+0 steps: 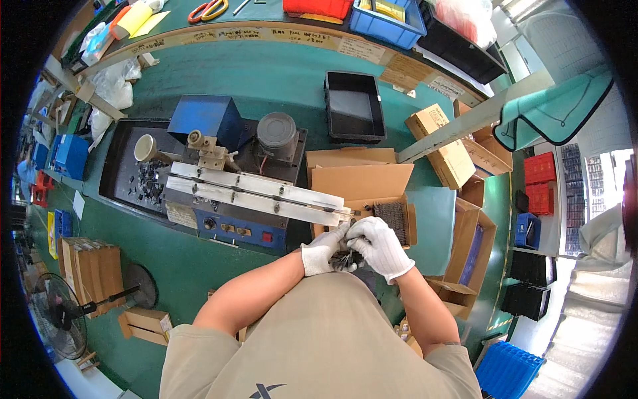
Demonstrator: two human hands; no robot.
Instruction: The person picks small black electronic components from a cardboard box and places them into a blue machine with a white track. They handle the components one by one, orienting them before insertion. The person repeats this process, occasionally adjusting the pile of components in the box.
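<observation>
White gloves: both my hands wore them, side by side before my chest, the left hand nearer the rails, the right hand nearer the carton.
Dark slim pieces: a bunch lay between my hands, right of my left palm and below my right fingertips.
Left fingers: they lay close together, pointing up and right toward the rail end.
Right fingers: they were bent inward and drawn together over the bunch; the gloves overlapped, so I could not tell whether either hand pinched a piece.
White rails: the pair ran long from upper left down to the right, the near end just beside my left fingertips.
Open carton: its cardboard flap stood beyond my hands, with rows of dark pins inside, just past my right hand.
Machine panel: the blue front carried knobs and a red switch, left of my hands.
Writing: dark handwritten characters ran along the shelf edge; a paper label sat on the machine, print marked a closed carton, and a dark emblem showed on my shirt.
</observation>
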